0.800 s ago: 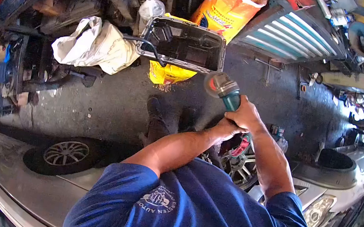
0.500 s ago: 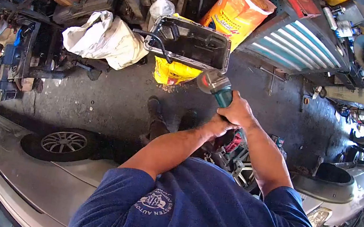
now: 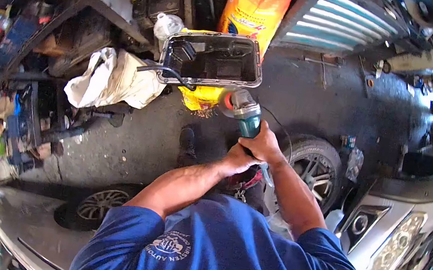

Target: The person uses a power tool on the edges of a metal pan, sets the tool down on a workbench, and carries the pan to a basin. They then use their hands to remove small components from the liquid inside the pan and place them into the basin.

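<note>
Both fists hold a teal angle grinder [image 3: 250, 127], its metal head pointing away from me. My right hand [image 3: 265, 144] wraps around the grinder's body. Just below and left of it, my left hand [image 3: 239, 160] closes on the rear part. The grinder's disc [image 3: 227, 101] lies right at the lower edge of an oil pan [image 3: 216, 66], and a spray of sparks [image 3: 204, 113] shows left of it. The pan is dark inside, with a bolt-holed metal rim, and rests over a yellow bag [image 3: 200, 98]. A black hose [image 3: 167, 71] crosses its lower left corner.
An orange sack [image 3: 253, 12] stands behind the pan, and a white sack [image 3: 116, 81] lies to the left. A wheel [image 3: 313, 171] is close to my right arm. Car parts with a headlight [image 3: 399, 240] stand at the right; a cord [image 3: 281, 123] runs from near the grinder.
The view has turned and shifted, bringing the wheel and headlight on the right into fuller sight. The grinder sits slightly further left along the pan's edge. Both hands keep their grip; sparks show in both frames.
</note>
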A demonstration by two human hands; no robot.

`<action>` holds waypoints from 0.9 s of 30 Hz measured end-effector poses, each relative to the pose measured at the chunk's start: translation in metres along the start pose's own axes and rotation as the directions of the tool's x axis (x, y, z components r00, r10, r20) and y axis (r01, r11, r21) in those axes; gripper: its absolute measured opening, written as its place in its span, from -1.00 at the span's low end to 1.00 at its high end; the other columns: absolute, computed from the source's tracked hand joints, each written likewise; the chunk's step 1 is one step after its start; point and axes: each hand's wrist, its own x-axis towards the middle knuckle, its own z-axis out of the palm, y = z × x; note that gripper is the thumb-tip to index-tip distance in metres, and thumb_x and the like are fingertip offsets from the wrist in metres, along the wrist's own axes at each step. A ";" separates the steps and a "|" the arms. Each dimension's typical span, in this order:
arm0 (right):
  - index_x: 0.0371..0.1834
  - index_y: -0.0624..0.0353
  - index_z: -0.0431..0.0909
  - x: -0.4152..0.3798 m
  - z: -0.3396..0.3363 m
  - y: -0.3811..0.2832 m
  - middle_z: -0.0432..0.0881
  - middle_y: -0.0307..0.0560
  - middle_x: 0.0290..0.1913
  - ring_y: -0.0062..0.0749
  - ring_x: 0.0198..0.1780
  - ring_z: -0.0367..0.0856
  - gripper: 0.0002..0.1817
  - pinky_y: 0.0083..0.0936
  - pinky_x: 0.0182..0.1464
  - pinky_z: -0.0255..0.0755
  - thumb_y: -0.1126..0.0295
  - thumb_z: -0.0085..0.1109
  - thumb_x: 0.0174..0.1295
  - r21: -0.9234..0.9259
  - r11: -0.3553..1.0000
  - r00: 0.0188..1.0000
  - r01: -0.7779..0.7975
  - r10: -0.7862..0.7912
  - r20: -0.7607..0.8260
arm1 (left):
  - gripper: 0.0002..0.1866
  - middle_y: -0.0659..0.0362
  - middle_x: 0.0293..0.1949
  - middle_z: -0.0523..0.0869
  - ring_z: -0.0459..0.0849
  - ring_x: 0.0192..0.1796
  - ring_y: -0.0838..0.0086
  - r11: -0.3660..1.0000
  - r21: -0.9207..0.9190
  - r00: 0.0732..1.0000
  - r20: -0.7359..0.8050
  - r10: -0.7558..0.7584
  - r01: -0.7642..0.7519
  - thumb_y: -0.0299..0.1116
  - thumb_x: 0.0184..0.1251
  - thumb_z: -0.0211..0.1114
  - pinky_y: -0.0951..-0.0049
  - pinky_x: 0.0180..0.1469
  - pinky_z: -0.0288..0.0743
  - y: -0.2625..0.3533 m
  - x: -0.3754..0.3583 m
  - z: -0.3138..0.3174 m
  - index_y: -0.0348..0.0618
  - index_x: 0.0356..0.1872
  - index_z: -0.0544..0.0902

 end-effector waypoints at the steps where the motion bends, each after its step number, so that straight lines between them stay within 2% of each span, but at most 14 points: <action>1: 0.20 0.34 0.33 -0.006 0.008 -0.005 0.69 0.40 -0.04 0.29 0.06 0.68 -0.07 -0.06 0.14 0.56 -0.06 0.56 -0.11 0.040 0.999 1.000 -0.030 0.031 -0.004 | -0.39 0.09 -0.08 0.80 0.76 -0.03 0.38 0.999 0.042 1.000 0.008 -0.015 0.015 -0.13 -0.04 0.70 0.28 0.04 0.62 -0.018 -0.002 -0.006 -0.24 0.01 0.69; 2: 0.23 0.34 0.32 -0.010 0.018 -0.007 0.69 0.39 -0.02 0.28 0.08 0.68 -0.05 -0.07 0.15 0.56 -0.05 0.57 -0.11 0.079 0.994 0.997 -0.073 0.075 -0.020 | -0.33 0.05 -0.08 0.80 0.77 -0.02 0.32 0.994 0.098 0.998 0.048 0.040 -0.044 -0.05 -0.10 0.71 0.24 0.05 0.62 -0.035 0.005 -0.014 -0.24 0.00 0.68; 5: 0.31 0.35 0.29 -0.014 0.050 -0.014 0.68 0.39 0.03 0.23 0.12 0.67 0.01 -0.12 0.18 0.55 -0.02 0.59 -0.11 0.207 0.967 0.982 -0.148 0.168 -0.082 | -0.39 0.03 -0.06 0.81 0.77 0.01 0.24 0.909 0.406 0.990 0.131 0.043 -0.094 -0.02 -0.01 0.66 0.24 0.10 0.61 -0.044 0.001 -0.044 -0.17 0.01 0.71; 6: 0.34 0.35 0.27 -0.015 0.066 -0.016 0.67 0.39 0.04 0.21 0.14 0.67 0.03 -0.13 0.19 0.55 -0.02 0.60 -0.11 0.264 0.953 0.977 -0.148 0.183 -0.114 | -0.32 0.00 -0.02 0.80 0.76 0.06 0.21 0.882 0.470 0.992 0.125 -0.033 -0.030 0.02 -0.05 0.67 0.23 0.14 0.59 -0.045 -0.003 -0.056 -0.17 0.06 0.68; 9: 0.40 0.35 0.24 -0.017 0.082 -0.030 0.65 0.37 0.10 0.12 0.18 0.66 0.07 -0.19 0.22 0.54 0.02 0.62 -0.12 0.367 0.915 0.955 -0.168 0.244 -0.171 | -0.26 -0.02 0.01 0.79 0.76 0.10 0.23 0.893 0.450 0.969 0.223 -0.101 -0.010 0.03 -0.08 0.68 0.26 0.17 0.59 -0.018 -0.016 -0.086 -0.17 0.11 0.66; 10: 0.40 0.35 0.25 -0.018 0.089 -0.033 0.65 0.36 0.11 0.11 0.19 0.66 0.06 -0.20 0.22 0.54 0.03 0.61 -0.12 0.404 0.899 0.949 -0.170 0.260 -0.179 | -0.22 -0.04 -0.01 0.79 0.76 0.11 0.16 0.864 0.503 0.977 0.180 -0.118 0.012 0.09 -0.13 0.66 0.24 0.13 0.61 -0.030 -0.015 -0.091 -0.20 0.08 0.64; 13: 0.35 0.32 0.32 -0.020 0.109 -0.040 0.65 0.32 0.12 0.07 0.17 0.67 -0.01 -0.20 0.22 0.53 0.07 0.61 -0.11 0.532 0.831 0.926 -0.166 0.317 -0.207 | -0.25 -0.05 0.00 0.79 0.76 0.11 0.17 0.860 0.510 0.949 0.277 -0.152 -0.011 0.05 -0.10 0.65 0.25 0.13 0.61 -0.032 -0.016 -0.108 -0.21 0.09 0.65; 16: 0.32 0.33 0.35 -0.019 0.112 -0.046 0.66 0.30 0.10 0.05 0.14 0.68 -0.04 -0.20 0.21 0.53 0.08 0.61 -0.12 0.574 0.805 0.905 -0.152 0.347 -0.247 | -0.28 -0.06 0.01 0.79 0.77 0.09 0.18 0.820 0.572 0.965 0.227 -0.131 -0.024 0.01 -0.08 0.64 0.26 0.13 0.61 -0.021 -0.018 -0.118 -0.21 0.09 0.67; 18: 0.30 0.34 0.37 -0.017 0.108 -0.051 0.66 0.29 0.09 0.03 0.13 0.68 -0.06 -0.21 0.20 0.54 0.10 0.61 -0.12 0.585 0.795 0.893 -0.161 0.369 -0.256 | -0.29 -0.06 0.01 0.79 0.77 0.09 0.18 0.866 0.496 0.957 0.275 -0.092 -0.059 0.00 -0.08 0.64 0.26 0.13 0.61 -0.030 -0.008 -0.120 -0.21 0.09 0.68; 19: 0.29 0.34 0.37 -0.016 0.105 -0.055 0.66 0.29 0.09 0.03 0.12 0.68 -0.07 -0.21 0.20 0.54 0.10 0.61 -0.12 0.584 0.793 0.890 -0.173 0.380 -0.253 | -0.30 -0.06 0.01 0.80 0.77 0.09 0.18 0.887 0.456 0.952 0.297 -0.076 -0.072 -0.01 -0.08 0.64 0.26 0.13 0.60 -0.013 -0.011 -0.122 -0.22 0.09 0.69; 20: 0.29 0.34 0.37 -0.016 0.102 -0.059 0.66 0.28 0.08 0.02 0.12 0.68 -0.08 -0.21 0.19 0.54 0.11 0.61 -0.12 0.584 0.791 0.886 -0.186 0.391 -0.248 | -0.31 -0.06 0.01 0.79 0.76 0.09 0.19 0.830 0.557 0.945 0.285 -0.160 -0.027 -0.03 -0.07 0.64 0.27 0.13 0.60 0.003 -0.015 -0.125 -0.22 0.09 0.68; 23: 0.26 0.34 0.38 -0.014 0.109 -0.063 0.67 0.27 0.05 -0.02 0.07 0.70 -0.10 -0.21 0.16 0.56 0.12 0.61 -0.12 0.603 0.781 0.896 -0.165 0.374 -0.240 | -0.32 -0.06 0.00 0.79 0.76 0.09 0.19 0.840 0.543 0.948 0.265 -0.176 0.004 -0.05 -0.06 0.65 0.27 0.14 0.60 0.013 -0.027 -0.134 -0.23 0.08 0.69; 27: 0.29 0.35 0.37 -0.015 0.121 -0.072 0.67 0.25 0.06 -0.05 0.07 0.70 -0.08 -0.24 0.17 0.56 0.13 0.61 -0.12 0.588 0.790 0.917 -0.175 0.348 -0.194 | -0.32 -0.09 -0.01 0.79 0.76 0.08 0.18 0.914 0.403 0.954 0.293 -0.070 -0.057 -0.05 -0.08 0.66 0.27 0.15 0.59 -0.055 -0.014 -0.142 -0.24 0.06 0.69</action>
